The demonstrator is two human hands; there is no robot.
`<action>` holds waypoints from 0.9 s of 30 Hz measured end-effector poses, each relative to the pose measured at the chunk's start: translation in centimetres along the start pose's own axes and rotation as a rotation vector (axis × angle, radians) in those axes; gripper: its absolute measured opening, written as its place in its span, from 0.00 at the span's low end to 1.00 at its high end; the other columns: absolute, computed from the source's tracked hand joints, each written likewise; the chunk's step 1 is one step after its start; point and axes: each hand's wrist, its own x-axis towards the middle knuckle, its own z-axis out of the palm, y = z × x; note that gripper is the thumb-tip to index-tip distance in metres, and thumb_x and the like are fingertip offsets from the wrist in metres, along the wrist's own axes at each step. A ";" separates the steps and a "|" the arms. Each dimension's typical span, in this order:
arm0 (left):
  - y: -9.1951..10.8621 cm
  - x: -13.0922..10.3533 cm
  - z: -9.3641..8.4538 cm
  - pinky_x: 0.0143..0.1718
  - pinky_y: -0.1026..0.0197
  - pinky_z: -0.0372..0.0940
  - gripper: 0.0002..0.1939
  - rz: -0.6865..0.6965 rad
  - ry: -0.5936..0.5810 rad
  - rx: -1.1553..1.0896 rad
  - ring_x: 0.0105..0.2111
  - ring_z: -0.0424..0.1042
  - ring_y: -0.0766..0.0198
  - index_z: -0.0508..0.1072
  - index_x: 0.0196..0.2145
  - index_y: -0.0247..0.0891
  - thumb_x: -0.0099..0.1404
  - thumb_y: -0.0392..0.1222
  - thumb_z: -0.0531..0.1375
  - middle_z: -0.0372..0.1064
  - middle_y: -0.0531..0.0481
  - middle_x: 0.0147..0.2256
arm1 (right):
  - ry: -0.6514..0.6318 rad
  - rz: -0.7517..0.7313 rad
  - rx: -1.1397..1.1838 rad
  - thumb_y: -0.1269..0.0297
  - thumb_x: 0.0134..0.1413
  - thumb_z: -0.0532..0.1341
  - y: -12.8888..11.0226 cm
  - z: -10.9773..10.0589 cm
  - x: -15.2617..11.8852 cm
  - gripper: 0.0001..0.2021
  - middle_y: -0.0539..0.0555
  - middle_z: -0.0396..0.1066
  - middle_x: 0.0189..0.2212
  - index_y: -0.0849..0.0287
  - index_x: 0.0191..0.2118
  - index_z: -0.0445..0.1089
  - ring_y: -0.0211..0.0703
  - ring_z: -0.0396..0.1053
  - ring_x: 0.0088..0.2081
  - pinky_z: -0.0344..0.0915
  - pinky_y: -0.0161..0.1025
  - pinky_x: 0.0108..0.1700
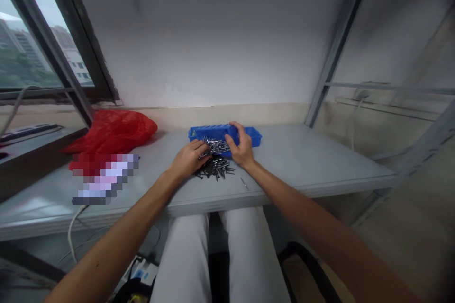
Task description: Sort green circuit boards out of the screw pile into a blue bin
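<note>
Several silvery screws [217, 146] lie in a blue tray, and a darker pile of screws [216, 167] rests on the table just in front of it. My left hand [192, 157] is at the left side of both heaps, its fingers curled among the screws; what they hold, if anything, is too small to tell. On the right part of the blue tray [254, 136] is my right hand [242, 146], thumb and fingers apart, with nothing visible between them. One thin metal piece [243, 183] lies alone near the table's front edge.
A red plastic bag [121, 130] and a blurred-out flat object [108, 177] with a white cable are on the table's left. The grey table [305, 161] meets a wall behind, with metal posts [337, 52] at both sides.
</note>
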 end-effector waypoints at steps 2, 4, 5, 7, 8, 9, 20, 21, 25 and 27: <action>0.0 -0.2 0.0 0.40 0.53 0.67 0.07 0.007 0.000 -0.008 0.38 0.69 0.57 0.71 0.37 0.38 0.68 0.42 0.56 0.70 0.45 0.36 | -0.005 0.007 -0.008 0.53 0.60 0.56 -0.1 0.0 0.0 0.19 0.56 0.70 0.50 0.48 0.55 0.61 0.53 0.68 0.51 0.65 0.57 0.54; 0.0 -0.3 0.0 0.40 0.53 0.67 0.07 0.008 0.004 -0.018 0.38 0.69 0.57 0.71 0.37 0.38 0.68 0.42 0.56 0.70 0.44 0.36 | -0.007 0.013 -0.013 0.52 0.60 0.56 -0.1 0.0 0.0 0.19 0.56 0.70 0.51 0.49 0.55 0.61 0.54 0.68 0.51 0.65 0.57 0.54; 0.0 -0.4 0.0 0.40 0.53 0.68 0.07 0.007 0.006 -0.023 0.39 0.69 0.57 0.71 0.37 0.38 0.68 0.42 0.56 0.71 0.44 0.37 | -0.007 0.013 -0.015 0.52 0.60 0.56 -0.1 -0.1 0.0 0.19 0.56 0.70 0.51 0.49 0.55 0.61 0.54 0.68 0.51 0.65 0.57 0.54; 0.0 -0.5 0.0 0.40 0.53 0.68 0.07 0.003 0.010 -0.031 0.39 0.69 0.57 0.71 0.37 0.37 0.68 0.42 0.56 0.71 0.44 0.37 | -0.009 0.011 -0.014 0.52 0.60 0.56 -0.1 -0.1 0.0 0.19 0.56 0.70 0.51 0.49 0.55 0.61 0.53 0.68 0.51 0.65 0.56 0.54; 0.0 -0.5 -0.1 0.41 0.53 0.68 0.07 0.003 0.009 -0.034 0.40 0.69 0.57 0.71 0.38 0.37 0.68 0.41 0.56 0.71 0.44 0.37 | -0.009 0.008 -0.011 0.52 0.60 0.56 -0.1 -0.1 0.0 0.19 0.56 0.70 0.51 0.49 0.55 0.61 0.53 0.68 0.51 0.65 0.56 0.54; 0.0 -0.5 -0.1 0.41 0.53 0.68 0.07 0.003 0.005 -0.036 0.40 0.69 0.57 0.71 0.38 0.37 0.68 0.41 0.56 0.71 0.44 0.37 | -0.008 0.005 -0.008 0.52 0.60 0.56 -0.1 -0.1 0.0 0.19 0.56 0.70 0.51 0.49 0.55 0.61 0.53 0.69 0.50 0.66 0.55 0.53; 0.1 -1.2 -0.5 0.39 0.54 0.68 0.04 -0.001 -0.004 -0.020 0.38 0.69 0.58 0.71 0.37 0.38 0.67 0.38 0.56 0.71 0.46 0.36 | -0.010 0.013 -0.018 0.50 0.60 0.55 0.0 0.0 0.0 0.20 0.56 0.70 0.52 0.48 0.56 0.60 0.55 0.68 0.51 0.65 0.58 0.54; 0.0 -1.3 -0.5 0.39 0.54 0.68 0.04 -0.001 -0.005 -0.017 0.37 0.69 0.58 0.71 0.37 0.38 0.67 0.38 0.56 0.71 0.46 0.37 | -0.012 0.013 -0.020 0.50 0.60 0.55 0.0 0.0 0.0 0.20 0.56 0.70 0.52 0.47 0.56 0.60 0.55 0.68 0.51 0.65 0.58 0.54; 0.0 -1.5 -0.5 0.38 0.54 0.68 0.04 -0.003 -0.011 0.002 0.37 0.69 0.57 0.70 0.37 0.38 0.67 0.39 0.56 0.71 0.45 0.37 | -0.017 0.011 -0.020 0.51 0.60 0.55 0.0 0.0 0.0 0.19 0.55 0.70 0.51 0.47 0.56 0.60 0.55 0.68 0.51 0.66 0.58 0.53; 0.1 -1.5 -0.6 0.38 0.54 0.68 0.04 -0.007 -0.018 -0.002 0.37 0.69 0.57 0.70 0.37 0.38 0.67 0.38 0.56 0.71 0.46 0.36 | -0.018 0.008 -0.022 0.51 0.61 0.55 0.0 0.0 -0.1 0.19 0.55 0.70 0.51 0.47 0.56 0.60 0.55 0.68 0.51 0.66 0.58 0.53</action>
